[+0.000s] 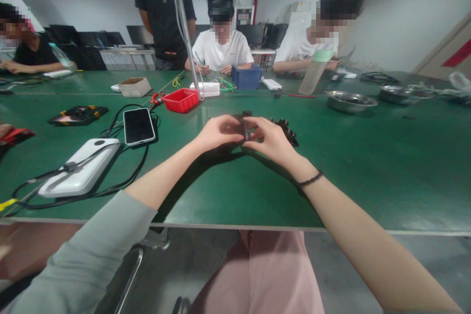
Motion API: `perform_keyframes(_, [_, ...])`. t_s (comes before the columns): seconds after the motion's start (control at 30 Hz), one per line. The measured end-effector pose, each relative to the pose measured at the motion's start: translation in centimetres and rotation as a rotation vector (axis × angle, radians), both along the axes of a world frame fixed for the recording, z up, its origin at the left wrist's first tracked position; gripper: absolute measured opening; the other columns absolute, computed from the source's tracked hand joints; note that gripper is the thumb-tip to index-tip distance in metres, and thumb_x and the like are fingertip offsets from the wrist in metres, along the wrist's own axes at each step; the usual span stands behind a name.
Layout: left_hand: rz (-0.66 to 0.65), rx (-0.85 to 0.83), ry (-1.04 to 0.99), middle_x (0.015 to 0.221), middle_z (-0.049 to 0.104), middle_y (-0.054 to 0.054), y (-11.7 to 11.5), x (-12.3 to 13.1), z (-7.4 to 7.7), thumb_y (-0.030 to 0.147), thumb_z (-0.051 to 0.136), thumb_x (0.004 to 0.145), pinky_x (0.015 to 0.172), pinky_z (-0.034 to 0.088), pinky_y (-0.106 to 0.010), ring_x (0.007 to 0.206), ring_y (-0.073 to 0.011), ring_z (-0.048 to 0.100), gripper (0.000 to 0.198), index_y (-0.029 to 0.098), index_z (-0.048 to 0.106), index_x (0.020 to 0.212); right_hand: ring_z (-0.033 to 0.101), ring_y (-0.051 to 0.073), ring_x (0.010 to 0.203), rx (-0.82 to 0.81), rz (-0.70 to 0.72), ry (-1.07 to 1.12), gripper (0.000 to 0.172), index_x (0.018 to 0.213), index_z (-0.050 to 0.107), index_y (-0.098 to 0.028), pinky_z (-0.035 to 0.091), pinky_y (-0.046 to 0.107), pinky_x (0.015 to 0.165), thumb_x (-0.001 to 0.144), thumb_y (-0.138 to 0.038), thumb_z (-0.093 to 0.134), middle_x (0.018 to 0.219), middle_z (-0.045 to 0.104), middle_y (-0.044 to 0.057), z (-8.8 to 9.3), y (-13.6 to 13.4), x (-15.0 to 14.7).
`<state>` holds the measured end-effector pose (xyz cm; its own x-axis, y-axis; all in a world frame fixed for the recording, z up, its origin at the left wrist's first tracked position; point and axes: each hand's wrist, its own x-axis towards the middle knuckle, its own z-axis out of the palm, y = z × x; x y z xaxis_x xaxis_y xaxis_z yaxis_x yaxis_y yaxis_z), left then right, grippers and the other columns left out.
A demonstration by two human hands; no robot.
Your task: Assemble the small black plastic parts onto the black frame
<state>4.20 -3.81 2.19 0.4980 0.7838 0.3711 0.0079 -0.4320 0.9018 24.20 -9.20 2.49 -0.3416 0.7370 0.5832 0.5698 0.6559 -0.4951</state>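
Note:
Over the middle of the green table, my left hand and my right hand meet around a small dark block-like part. The left thumb and fingers grip it from the left, and the right thumb and fingers pinch it from the right. Its exact kind is too dark and small to make out. Just behind my right hand lies a cluster of similar black parts, partly hidden by that hand.
To the left lie a phone, a white power bank and black cables. Farther back stand a red bin, a blue bin and a metal bowl. A metal pole rises behind the red bin. Several people are across the table.

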Motion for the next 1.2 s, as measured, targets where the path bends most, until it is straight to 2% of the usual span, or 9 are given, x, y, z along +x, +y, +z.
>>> perform_keyframes(0.4, [-0.002, -0.012, -0.003, 0.09, 0.071, -0.005, -0.01, 0.05, -0.07, 0.035, 0.088, 0.052, 0.086, 0.053, -0.037, 0.082, -0.0161, 0.066, 0.048, 0.012, 0.065, 0.089, 0.07, 0.022, 0.077, 0.015, 0.006, 0.008, 0.056, 0.128, 0.058, -0.021, 0.061, 0.042, 0.076, 0.075, -0.023, 0.075, 0.113, 0.068, 0.01, -0.2, 0.08, 0.07])
perform_keyframes(0.87, [-0.007, 0.025, 0.02, 0.094, 0.073, -0.007, 0.08, -0.09, -0.08, 0.038, 0.088, 0.055, 0.089, 0.053, -0.038, 0.087, -0.0184, 0.067, 0.049, 0.012, 0.069, 0.093, 0.07, 0.021, 0.076, -0.007, -0.005, 0.032, 0.058, 0.126, 0.059, -0.019, 0.061, 0.04, 0.076, 0.071, -0.018, 0.076, 0.109, 0.07, 0.009, -0.1, 0.01, -0.16])
perform_keyframes(1.07, [0.008, 0.04, 0.005, 0.096, 0.073, -0.009, 0.06, -0.06, -0.13, 0.047, 0.08, 0.065, 0.09, 0.052, -0.038, 0.089, -0.0199, 0.067, 0.046, 0.012, 0.071, 0.092, 0.069, 0.02, 0.075, -0.003, -0.011, 0.036, 0.058, 0.126, 0.059, -0.019, 0.061, 0.038, 0.075, 0.071, -0.019, 0.076, 0.107, 0.071, 0.008, 0.04, -0.14, -0.17])
perform_keyframes(1.2, [0.02, 0.045, -0.001, 0.094, 0.073, -0.009, 0.2, -0.1, -0.23, 0.046, 0.075, 0.07, 0.091, 0.052, -0.038, 0.089, -0.02, 0.067, 0.039, 0.012, 0.072, 0.091, 0.068, 0.019, 0.075, -0.018, -0.023, 0.036, 0.06, 0.127, 0.059, -0.018, 0.061, 0.038, 0.076, 0.07, -0.02, 0.078, 0.108, 0.071, 0.009, 0.18, -0.25, -0.23])
